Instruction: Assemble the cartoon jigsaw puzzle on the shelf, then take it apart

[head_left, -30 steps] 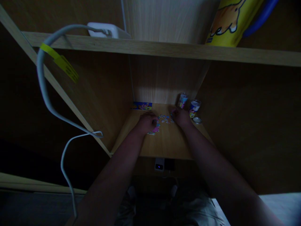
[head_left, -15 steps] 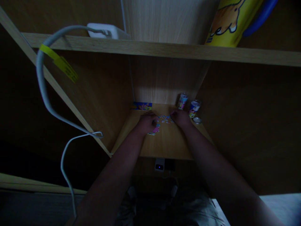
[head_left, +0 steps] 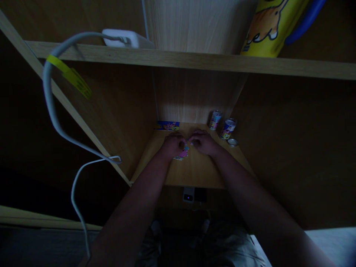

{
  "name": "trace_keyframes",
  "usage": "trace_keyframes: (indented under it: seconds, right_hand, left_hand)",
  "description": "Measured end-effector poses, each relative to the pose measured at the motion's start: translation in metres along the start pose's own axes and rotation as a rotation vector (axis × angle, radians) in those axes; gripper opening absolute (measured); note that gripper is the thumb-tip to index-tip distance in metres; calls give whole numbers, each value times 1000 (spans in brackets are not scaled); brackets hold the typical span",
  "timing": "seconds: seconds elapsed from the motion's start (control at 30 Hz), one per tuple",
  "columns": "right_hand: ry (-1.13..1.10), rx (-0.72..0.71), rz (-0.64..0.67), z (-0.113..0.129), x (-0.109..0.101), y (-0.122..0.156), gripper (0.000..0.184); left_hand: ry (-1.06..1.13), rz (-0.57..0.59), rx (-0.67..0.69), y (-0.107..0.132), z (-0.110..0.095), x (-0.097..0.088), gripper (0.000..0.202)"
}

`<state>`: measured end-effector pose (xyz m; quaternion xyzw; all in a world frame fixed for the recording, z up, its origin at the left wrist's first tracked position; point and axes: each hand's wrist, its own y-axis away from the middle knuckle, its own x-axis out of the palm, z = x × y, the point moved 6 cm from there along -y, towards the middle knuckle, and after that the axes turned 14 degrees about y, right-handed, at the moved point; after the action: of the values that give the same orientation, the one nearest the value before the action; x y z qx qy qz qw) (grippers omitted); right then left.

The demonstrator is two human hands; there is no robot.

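Several puzzle pieces (head_left: 184,152), beside left grip (head_left: 172,145)

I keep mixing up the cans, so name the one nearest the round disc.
The right can: it stands just behind the disc, while the left can stands farther back, away from it.

The upper shelf (head_left: 178,59) supports a white unit (head_left: 135,40) with a cable (head_left: 48,92) bearing a yellow tag (head_left: 75,81), and a yellow container (head_left: 265,31) with a blue handle (head_left: 306,24).
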<state>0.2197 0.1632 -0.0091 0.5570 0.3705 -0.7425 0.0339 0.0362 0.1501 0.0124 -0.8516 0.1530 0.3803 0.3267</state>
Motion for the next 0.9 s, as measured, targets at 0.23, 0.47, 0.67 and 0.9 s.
trace_keyframes:
  seconds: [0.23,0.47,0.67,0.9]
  right_hand:
    - [-61,-66,-74,8,-13,-1,28]
    - [-129,-175,-58,30,-14,5,33]
    - [-82,-166,-51,36,-20,7,32]
    - [81,-100,29,69,-27,15,17]
  left_hand:
    - [-15,-33,-57,1,4,-1,47]
    - [-92,-48,-202,5,3,-8,21]
    - [-139,-46,-233,10,-2,-11,15]
    - [-227,-34,-291,20,-13,-17,21]
